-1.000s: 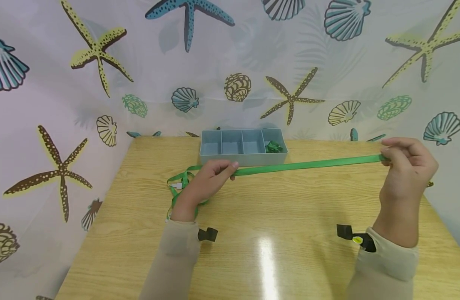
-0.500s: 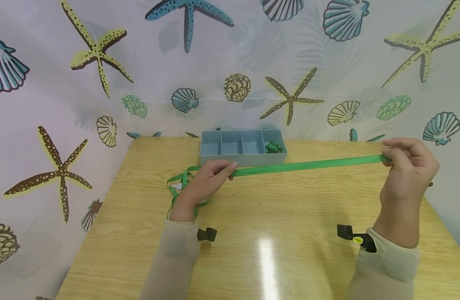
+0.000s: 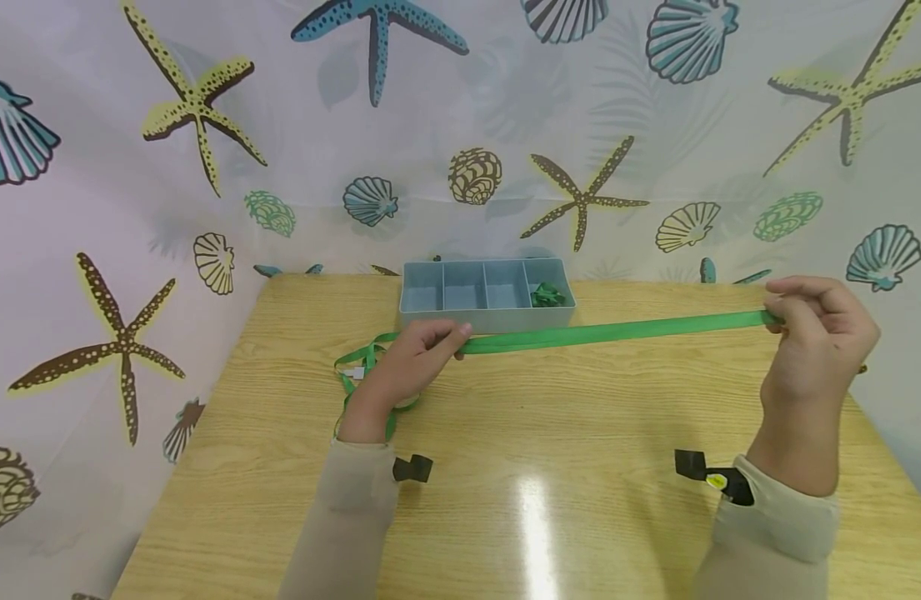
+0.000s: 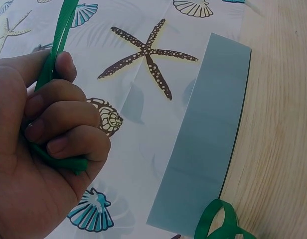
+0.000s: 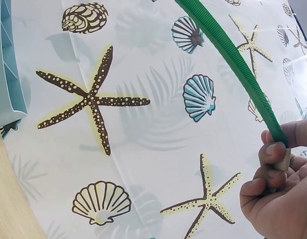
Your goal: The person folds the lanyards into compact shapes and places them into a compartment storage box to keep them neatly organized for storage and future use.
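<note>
A green ribbon strap [image 3: 618,333] stretches almost level between both hands above the table. My left hand [image 3: 415,362] pinches its left end between thumb and index finger. In the left wrist view, two layers of the strap rise from the left hand [image 4: 59,119], and its other fingers curl round more green ribbon. My right hand [image 3: 816,350] pinches the right end. A small whitish piece [image 5: 283,160] shows at that end, against the fingers of the right hand [image 5: 283,184]. More green straps [image 3: 370,354] with a white piece lie beside and partly behind the left hand.
A grey-blue box [image 3: 486,319] with several compartments stands at the table's back edge, behind the strap. A green ribbon bundle [image 3: 548,295] lies in its rightmost compartment. A curtain [image 3: 422,92] printed with shells and starfish hangs behind the wooden table [image 3: 580,500].
My left hand has shifted very slightly to the left along with the strap's end. The strap shows its flat face a little more. The right hand has hardly moved.
</note>
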Tool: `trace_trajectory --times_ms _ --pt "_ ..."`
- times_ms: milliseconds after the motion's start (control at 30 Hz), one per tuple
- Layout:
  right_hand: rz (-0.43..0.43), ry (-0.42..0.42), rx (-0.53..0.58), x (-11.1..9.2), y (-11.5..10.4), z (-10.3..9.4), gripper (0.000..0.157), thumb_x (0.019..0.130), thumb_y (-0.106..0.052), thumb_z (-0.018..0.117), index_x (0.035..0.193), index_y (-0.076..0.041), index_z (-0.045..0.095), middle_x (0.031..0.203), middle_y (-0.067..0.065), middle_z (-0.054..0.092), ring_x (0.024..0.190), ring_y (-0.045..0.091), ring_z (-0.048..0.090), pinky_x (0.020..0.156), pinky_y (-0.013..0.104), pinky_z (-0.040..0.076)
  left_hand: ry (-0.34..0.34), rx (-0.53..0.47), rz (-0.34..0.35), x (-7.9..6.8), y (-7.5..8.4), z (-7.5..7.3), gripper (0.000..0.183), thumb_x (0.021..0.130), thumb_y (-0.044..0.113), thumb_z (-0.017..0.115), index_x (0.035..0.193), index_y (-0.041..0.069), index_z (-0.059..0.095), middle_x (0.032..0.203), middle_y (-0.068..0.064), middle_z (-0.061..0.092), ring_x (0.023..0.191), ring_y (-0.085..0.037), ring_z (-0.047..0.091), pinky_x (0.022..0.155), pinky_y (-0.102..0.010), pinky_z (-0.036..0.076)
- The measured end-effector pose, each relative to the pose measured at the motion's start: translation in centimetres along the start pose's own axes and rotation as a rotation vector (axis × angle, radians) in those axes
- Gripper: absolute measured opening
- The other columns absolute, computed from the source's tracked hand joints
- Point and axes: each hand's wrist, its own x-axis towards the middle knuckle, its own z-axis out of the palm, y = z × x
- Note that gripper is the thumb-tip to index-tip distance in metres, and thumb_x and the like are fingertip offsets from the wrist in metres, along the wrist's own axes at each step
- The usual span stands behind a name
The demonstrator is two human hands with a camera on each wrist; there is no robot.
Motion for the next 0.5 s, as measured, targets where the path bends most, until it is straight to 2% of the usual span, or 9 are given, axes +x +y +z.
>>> trace_trajectory --times_ms 233,400,500 --pt "0.001 0.003 0.002 0.01 0.04 -0.05 0.017 0.089 0.022 0.054 0.082 0.018 0.07 0.056 0.007 0.06 0.05 0.016 0.041 0.059 0.022 0.045 0.007 -0.003 -0.007 -0.01 0.05 -0.06 0.048 0.115 0.037 0.049 0.072 0.015 0.049 0.059 0.001 0.028 0.054 -0.02 0.025 0.074 -0.038 0.044" --pt "0.001 0.007 -0.012 -0.03 0.0 -0.02 0.016 0.089 0.021 0.054 0.083 0.019 0.069 0.069 0.01 0.066 0.055 0.018 0.046 0.06 0.022 0.044 0.009 0.001 0.001 -0.02 -0.1 -0.05 0.046 0.115 0.037 0.049 0.074 0.015 0.053 0.062 0.0 0.028 0.056 -0.019 0.025 0.068 -0.036 0.038" --pt "-0.006 0.008 -0.022 -0.04 -0.03 0.03 0.016 0.089 0.021 0.054 0.082 0.019 0.068 0.071 0.011 0.067 0.057 0.018 0.047 0.06 0.022 0.044 0.004 -0.003 0.005 -0.02 -0.14 -0.01 0.044 0.115 0.036 0.049 0.076 0.014 0.057 0.062 0.0 0.028 0.056 -0.02 0.025 0.066 -0.035 0.036"
